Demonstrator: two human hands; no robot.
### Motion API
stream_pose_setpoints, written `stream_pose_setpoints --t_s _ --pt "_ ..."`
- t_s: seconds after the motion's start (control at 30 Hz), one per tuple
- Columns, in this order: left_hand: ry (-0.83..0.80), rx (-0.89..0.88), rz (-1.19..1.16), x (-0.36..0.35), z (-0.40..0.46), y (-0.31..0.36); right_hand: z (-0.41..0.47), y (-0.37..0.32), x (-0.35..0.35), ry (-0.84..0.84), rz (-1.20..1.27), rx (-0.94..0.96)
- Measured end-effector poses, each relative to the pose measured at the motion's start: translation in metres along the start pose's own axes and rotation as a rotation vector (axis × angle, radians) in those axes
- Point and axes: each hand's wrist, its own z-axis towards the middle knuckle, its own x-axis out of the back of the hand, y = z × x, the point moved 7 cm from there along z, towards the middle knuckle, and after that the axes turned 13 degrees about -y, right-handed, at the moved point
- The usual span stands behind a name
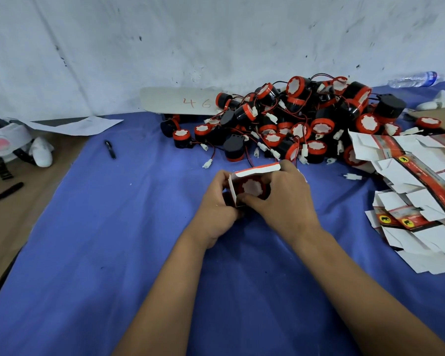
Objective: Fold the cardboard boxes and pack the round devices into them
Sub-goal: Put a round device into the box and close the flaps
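Note:
A small cardboard box (257, 170), white inside with a red edge, stands open at the middle of the blue cloth. A round device (252, 188) with a red rim and white centre sits inside it, facing me. My left hand (217, 201) grips the box's left side, and my right hand (283, 199) grips its right side with fingers over the top flap. Behind lies a large pile of round black-and-red devices (298, 119) with wires and white plugs. Flat unfolded boxes (416, 191) lie heaped at the right.
A black pen (110, 149) lies on the blue cloth (113, 240) at the left. A white card marked 46 (180, 101) leans on the wall. A headset and paper (8, 145) sit at far left, a water bottle (414, 79) at back right.

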Motion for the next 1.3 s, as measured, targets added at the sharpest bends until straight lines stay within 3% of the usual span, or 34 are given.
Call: stream_pose_setpoints --t_s 0.37,0.57,0.67,0.87,1.07,1.3 --pt "-0.017 -0.029 -0.052 0.000 -0.003 0.002 0.000 0.007 -0.001 0.006 0.064 0.019" --pt "0.015 -0.035 -0.185 0.005 -0.003 0.002 -0.008 0.001 0.021 0.182 0.485 0.293" --pt "0.035 -0.038 -0.233 0.006 -0.004 0.002 -0.003 0.015 0.009 0.060 0.816 0.184" --pt "-0.037 -0.067 -0.370 -0.003 -0.006 0.009 0.004 0.035 -0.020 -0.185 1.102 -0.080" --pt "-0.114 -0.119 -0.504 -0.010 -0.008 0.021 0.003 0.030 -0.031 -0.352 1.308 -0.069" --pt "0.263 0.029 -0.270 0.001 -0.009 0.004 0.002 0.025 -0.038 -0.452 1.288 -0.025"
